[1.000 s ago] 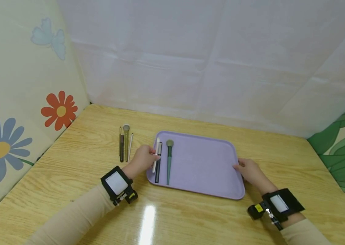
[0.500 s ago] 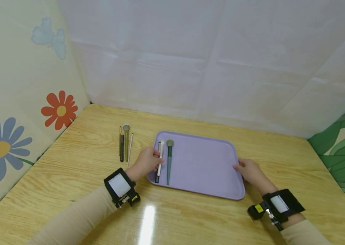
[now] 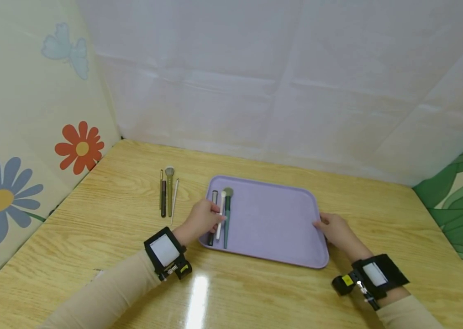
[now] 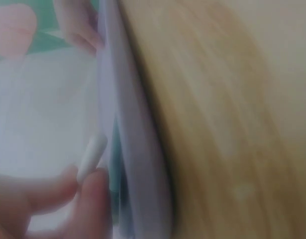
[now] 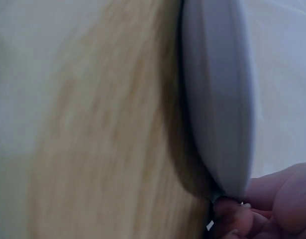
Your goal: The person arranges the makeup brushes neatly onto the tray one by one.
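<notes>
My left hand (image 3: 199,221) pinches a white makeup brush (image 3: 222,203) between thumb and fingers, over the left part of the purple tray (image 3: 274,224). In the left wrist view the white handle's end sticks out past the fingertips. Just right of it lies a green makeup brush (image 3: 227,214) with a fluffy head. A black brush (image 3: 214,197) is on its left, partly hidden by my fingers. My right hand (image 3: 337,232) grips the tray's right rim; in the right wrist view its fingers (image 5: 237,216) hold the rim from above and below.
Left of the tray, several slim brushes lie on the wooden table: a black one (image 3: 163,198), an olive one with a round head (image 3: 169,192) and a thin white one (image 3: 175,201). A pale cloth wall (image 3: 272,91) stands behind the table.
My left hand has carried the white brush rightward, from the left of the black brush, across it, to beside the green one. The right hand and tray have stayed put.
</notes>
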Available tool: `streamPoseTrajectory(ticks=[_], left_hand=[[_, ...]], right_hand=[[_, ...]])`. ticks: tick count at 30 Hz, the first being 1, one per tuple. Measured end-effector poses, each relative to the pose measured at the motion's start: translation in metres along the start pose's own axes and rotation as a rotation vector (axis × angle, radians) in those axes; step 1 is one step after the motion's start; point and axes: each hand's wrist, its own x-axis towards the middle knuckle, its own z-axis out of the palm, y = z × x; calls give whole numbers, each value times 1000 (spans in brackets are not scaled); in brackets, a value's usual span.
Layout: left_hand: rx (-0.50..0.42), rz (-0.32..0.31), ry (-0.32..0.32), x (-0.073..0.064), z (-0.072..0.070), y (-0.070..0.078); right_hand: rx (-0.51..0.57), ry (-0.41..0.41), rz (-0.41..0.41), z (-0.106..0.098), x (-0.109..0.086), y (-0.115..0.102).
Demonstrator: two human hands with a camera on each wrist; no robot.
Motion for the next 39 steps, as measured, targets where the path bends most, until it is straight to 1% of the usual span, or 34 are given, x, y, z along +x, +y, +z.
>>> streamPoseTrajectory(ticks=[8,16,25,31,35,39], left_hand=[[12,27,-19,0,4,1],[24,40,-35,0,10,2],[47,42,-52,0,16,7],[58,57,-59,0,20,8],[66,47,-64,-2,22,9],[76,54,-69,-2,24,10]], right_hand=[[-7,-1,5,0,0,-1],[-2,-2,1,0,1,0],[-5,2,-3,0,1,1],[1,0,6,0,2,1],[5,-7,14,0,2,1],[0,-5,9,1,2,2]])
